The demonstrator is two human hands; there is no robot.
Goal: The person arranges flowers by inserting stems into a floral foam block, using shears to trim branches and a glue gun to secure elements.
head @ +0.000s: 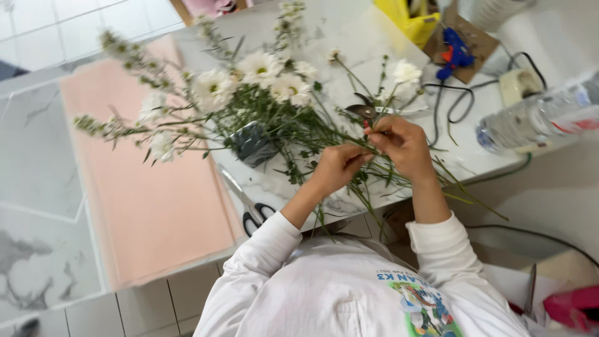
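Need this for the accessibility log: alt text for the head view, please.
Two bare hands, left hand and right hand, grip a bunch of white daisy-like flowers with green stems lying on a white marble-patterned table. Black-handled scissors and a sheet of pale pink paper lie alongside; a clear plastic water bottle lies further off.

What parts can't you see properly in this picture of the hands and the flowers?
- Head view: how the fingers grip is unclear; the left hand and right hand overlap on the green stems.
- The pruning shears are partly hidden by stems and the right hand.
- The scissors: their handles hang over the table edge.
- The water bottle is blurred and cut off by the right edge.
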